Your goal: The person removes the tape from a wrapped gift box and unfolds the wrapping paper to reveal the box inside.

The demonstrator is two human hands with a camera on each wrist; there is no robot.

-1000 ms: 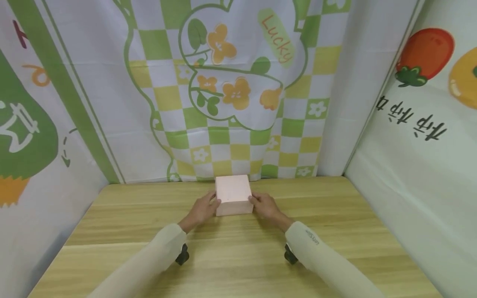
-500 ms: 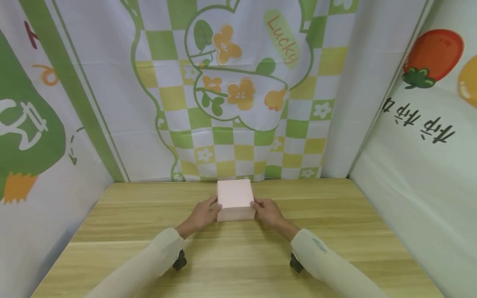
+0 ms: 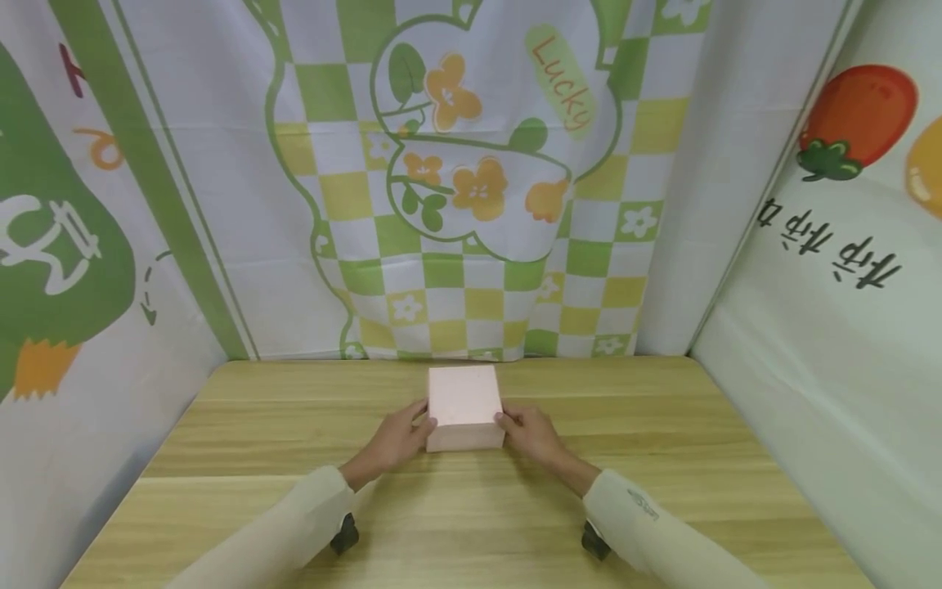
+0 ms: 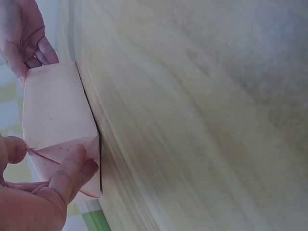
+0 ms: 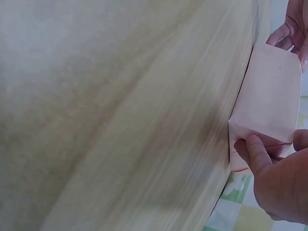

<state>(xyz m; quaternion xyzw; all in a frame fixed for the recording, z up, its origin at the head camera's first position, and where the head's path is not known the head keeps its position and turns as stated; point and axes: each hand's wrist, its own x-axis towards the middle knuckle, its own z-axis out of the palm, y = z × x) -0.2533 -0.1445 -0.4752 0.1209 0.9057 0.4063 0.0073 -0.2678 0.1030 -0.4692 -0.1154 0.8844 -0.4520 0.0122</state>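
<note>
A pale pink box (image 3: 464, 396) with a plain top lies on the wooden table in front of the back curtain. My left hand (image 3: 397, 437) grips its left side, thumb at the near top corner. In the left wrist view, fingers (image 4: 72, 168) of that hand press against the box's side face, where a seam line shows. On the opposite side my right hand (image 3: 536, 433) holds the box likewise, its thumb at the near right corner. The right wrist view shows its fingers (image 5: 257, 151) bent against the side. The box's underside is hidden.
The wooden table (image 3: 471, 523) reaches back to a green and yellow checkered curtain (image 3: 482, 303). Printed fabric walls stand left (image 3: 169, 327) and right (image 3: 809, 368). Dark devices sit under both cuffs, one at the left wrist (image 3: 344, 534) and one at the right (image 3: 594, 541).
Both hands have drawn the pink box from the back edge toward the person, leaving a strip of table behind it. The head view has shifted slightly.
</note>
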